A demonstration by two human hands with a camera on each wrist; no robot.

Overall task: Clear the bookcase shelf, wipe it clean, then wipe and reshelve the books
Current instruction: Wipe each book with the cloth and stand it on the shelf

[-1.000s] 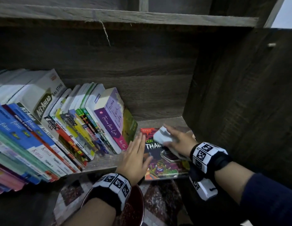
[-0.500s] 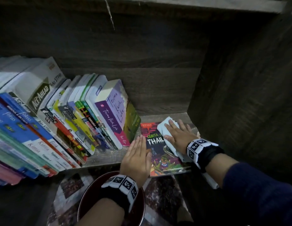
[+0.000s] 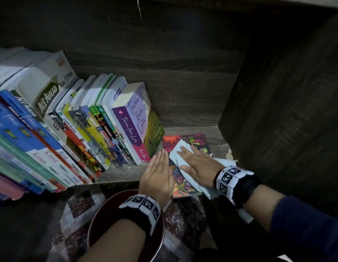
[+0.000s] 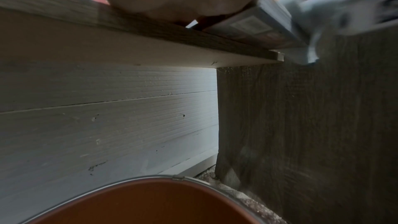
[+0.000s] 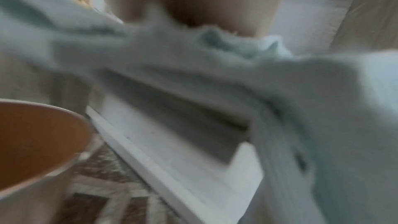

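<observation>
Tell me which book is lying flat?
The colourful comic-style book under the cloth. It lies flat on the shelf; the other books stand leaning.

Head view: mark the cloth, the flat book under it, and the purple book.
cloth [image 3: 176, 154]: head view, bare upper-left corner.
flat book [image 3: 183, 184]: head view, exposed lower cover.
purple book [image 3: 138, 118]: head view, front cover.

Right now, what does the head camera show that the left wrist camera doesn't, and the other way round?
Only the head view shows the leaning row of books, both hands, the left hand flat on the shelf edge and the right hand pressing the cloth on the flat book. Only the left wrist view shows the white panel under the shelf. Both show the red bucket, cloth and book.
</observation>
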